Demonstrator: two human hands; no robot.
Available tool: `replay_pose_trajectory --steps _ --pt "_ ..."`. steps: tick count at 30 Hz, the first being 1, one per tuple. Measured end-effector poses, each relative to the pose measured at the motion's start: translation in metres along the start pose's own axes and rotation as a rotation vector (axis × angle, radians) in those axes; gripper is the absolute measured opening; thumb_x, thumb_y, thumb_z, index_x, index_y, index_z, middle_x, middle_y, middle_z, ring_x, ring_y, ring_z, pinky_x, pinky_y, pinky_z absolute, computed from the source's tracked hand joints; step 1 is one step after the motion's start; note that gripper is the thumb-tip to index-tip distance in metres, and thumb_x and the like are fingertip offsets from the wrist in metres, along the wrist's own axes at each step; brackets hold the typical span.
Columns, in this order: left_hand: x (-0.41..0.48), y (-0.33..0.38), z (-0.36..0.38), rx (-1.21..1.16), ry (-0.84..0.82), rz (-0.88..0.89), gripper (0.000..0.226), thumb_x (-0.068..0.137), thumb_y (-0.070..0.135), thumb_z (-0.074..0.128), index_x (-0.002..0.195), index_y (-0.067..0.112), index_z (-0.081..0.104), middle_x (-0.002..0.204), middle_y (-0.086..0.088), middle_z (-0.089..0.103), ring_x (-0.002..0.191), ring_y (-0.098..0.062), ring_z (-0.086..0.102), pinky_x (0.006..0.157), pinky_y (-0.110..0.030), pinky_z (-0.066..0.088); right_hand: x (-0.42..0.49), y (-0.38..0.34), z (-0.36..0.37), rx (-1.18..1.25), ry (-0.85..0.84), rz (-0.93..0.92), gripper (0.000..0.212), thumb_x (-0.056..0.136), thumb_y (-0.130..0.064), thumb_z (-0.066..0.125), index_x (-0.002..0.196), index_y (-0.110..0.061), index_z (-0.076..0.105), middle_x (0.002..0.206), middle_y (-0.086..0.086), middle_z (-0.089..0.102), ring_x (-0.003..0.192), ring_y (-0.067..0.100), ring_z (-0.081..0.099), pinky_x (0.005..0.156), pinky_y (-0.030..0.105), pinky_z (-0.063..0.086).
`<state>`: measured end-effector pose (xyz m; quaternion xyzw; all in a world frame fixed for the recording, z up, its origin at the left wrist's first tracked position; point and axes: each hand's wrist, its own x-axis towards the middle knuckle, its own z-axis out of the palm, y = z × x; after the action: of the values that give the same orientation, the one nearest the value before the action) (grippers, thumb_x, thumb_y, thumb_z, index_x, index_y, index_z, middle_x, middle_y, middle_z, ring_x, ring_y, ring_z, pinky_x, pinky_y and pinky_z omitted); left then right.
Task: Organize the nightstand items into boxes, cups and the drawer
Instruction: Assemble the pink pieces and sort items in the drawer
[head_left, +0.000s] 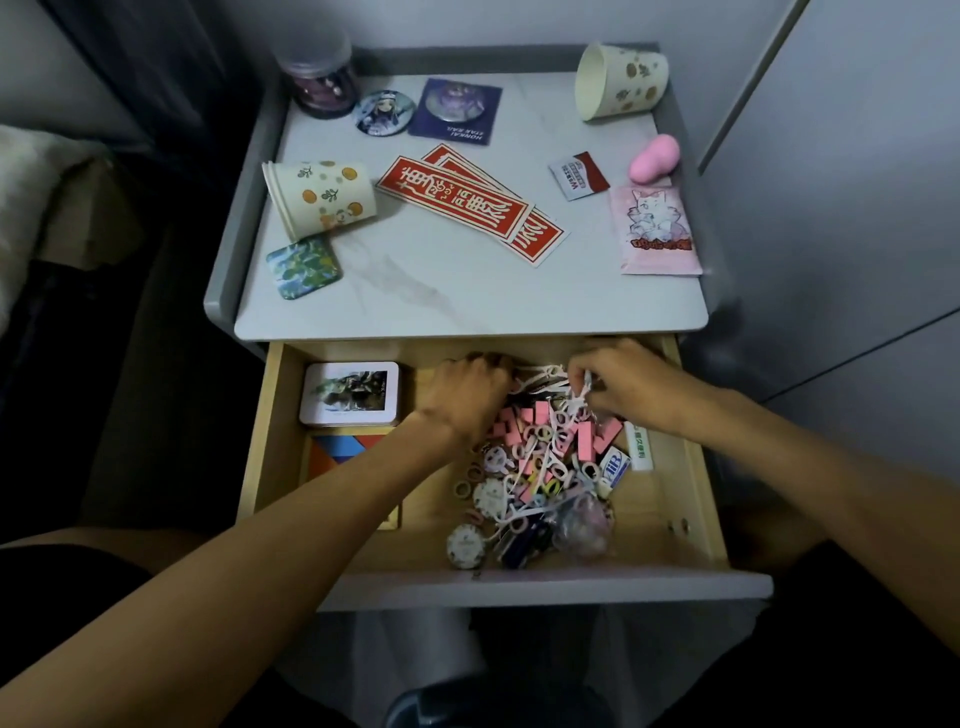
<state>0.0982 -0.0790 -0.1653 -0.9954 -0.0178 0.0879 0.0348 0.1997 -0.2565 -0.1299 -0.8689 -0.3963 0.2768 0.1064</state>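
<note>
The wooden drawer (670, 499) is pulled open below the nightstand top (467, 291). Inside it lies a heap of small items (540, 467): pink blocks, white floss picks, rings and round badges. My left hand (467, 395) reaches into the back of the heap with its fingers curled among the white picks. My right hand (618, 384) pinches a small thin item above the heap. A white tin box (349, 393) and a tangram puzzle (345, 452) sit at the drawer's left. Two paper cups lie on their sides on top, one at the left (322, 197) and one at the back right (621, 80).
On the top lie red paper strips (467, 202), a round badge (385, 111), a dark card with a badge (456, 110), a square magnet (304, 266), a small sachet (577, 175), a pink toy (654, 158), a pink packet (657, 231) and a clear jar (319, 78). Walls flank both sides.
</note>
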Motion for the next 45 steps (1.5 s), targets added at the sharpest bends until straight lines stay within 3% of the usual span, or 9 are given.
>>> replay_pose_trajectory --steps 3,8,15,21,25,30,35,40,45 --pt "-0.002 -0.002 0.003 -0.112 0.04 -0.056 0.031 0.099 0.016 0.053 0.131 0.019 0.05 0.12 -0.008 0.066 0.107 -0.03 0.065 0.072 -0.035 0.04 0.001 -0.003 -0.001 0.162 0.033 0.064 0.015 0.088 -0.015 0.072 0.09 -0.027 0.063 0.092 0.0 0.071 0.072 0.006 0.07 0.068 0.022 0.056" --pt "-0.003 -0.014 0.014 -0.38 0.061 -0.086 0.024 0.099 0.02 0.056 0.123 0.019 0.059 0.11 -0.01 0.071 0.098 -0.033 0.067 0.073 -0.039 0.047 -0.001 -0.011 0.003 0.213 0.124 0.074 0.038 0.088 -0.015 0.071 0.125 -0.015 0.062 0.129 0.003 0.063 0.112 0.016 0.061 0.086 0.02 0.043" --pt "-0.014 -0.03 0.008 -0.593 0.11 -0.173 0.033 0.096 0.052 0.055 0.112 0.029 0.072 0.098 -0.008 0.075 0.091 -0.031 0.067 0.068 -0.037 0.049 -0.018 -0.014 0.002 0.107 0.195 -0.019 0.042 0.087 -0.002 0.069 0.125 -0.017 0.063 0.113 -0.001 0.065 0.092 0.008 0.064 0.086 0.034 0.057" --pt "-0.019 -0.034 -0.005 -0.831 -0.01 -0.264 0.031 0.098 0.04 0.057 0.092 0.012 0.07 0.083 -0.01 0.071 0.078 -0.031 0.067 0.071 -0.043 0.054 -0.021 -0.01 0.009 -0.088 0.021 -0.117 0.03 0.084 -0.014 0.075 0.111 -0.027 0.069 0.104 -0.014 0.061 0.09 0.001 0.057 0.083 0.022 0.048" --pt "-0.015 -0.025 -0.015 -1.103 -0.08 -0.358 0.018 0.1 0.02 0.056 0.103 0.006 0.066 0.085 -0.012 0.073 0.067 -0.028 0.065 0.056 -0.026 0.05 -0.017 -0.002 0.018 -0.284 -0.09 -0.107 0.04 0.083 -0.028 0.075 0.121 -0.035 0.064 0.121 -0.012 0.058 0.118 0.013 0.045 0.098 0.039 0.045" --pt "-0.022 -0.024 -0.014 -0.804 -0.047 -0.252 0.022 0.103 0.035 0.048 0.104 0.019 0.062 0.08 -0.005 0.073 0.073 -0.025 0.069 0.067 -0.038 0.053 -0.013 0.002 0.022 -0.359 -0.121 -0.139 0.038 0.082 -0.039 0.075 0.117 -0.033 0.061 0.113 -0.011 0.054 0.115 0.016 0.047 0.091 0.039 0.048" --pt "-0.044 -0.025 -0.007 -0.366 -0.044 -0.307 0.022 0.101 0.024 0.047 0.118 0.011 0.053 0.111 -0.016 0.067 0.101 -0.04 0.063 0.072 -0.039 0.037 -0.013 -0.004 0.029 -0.436 -0.116 -0.217 0.058 0.083 -0.038 0.074 0.134 -0.026 0.051 0.127 -0.008 0.053 0.119 0.014 0.046 0.097 0.031 0.042" --pt "-0.043 -0.019 0.003 -0.555 -0.17 -0.293 0.024 0.1 0.025 0.047 0.119 0.01 0.052 0.115 -0.015 0.065 0.1 -0.039 0.063 0.073 -0.037 0.042 -0.013 -0.007 0.034 -0.424 -0.118 -0.236 0.055 0.085 -0.017 0.071 0.135 -0.023 0.05 0.127 -0.004 0.058 0.121 0.016 0.052 0.101 0.03 0.041" --pt "-0.042 -0.012 -0.004 -0.831 -0.199 -0.262 0.014 0.101 0.02 0.051 0.114 0.017 0.055 0.118 -0.01 0.067 0.1 -0.029 0.064 0.084 -0.042 0.053 -0.008 -0.004 0.031 -0.376 -0.039 -0.218 0.035 0.09 -0.026 0.068 0.125 -0.025 0.059 0.116 -0.006 0.067 0.104 0.013 0.063 0.103 0.034 0.042"
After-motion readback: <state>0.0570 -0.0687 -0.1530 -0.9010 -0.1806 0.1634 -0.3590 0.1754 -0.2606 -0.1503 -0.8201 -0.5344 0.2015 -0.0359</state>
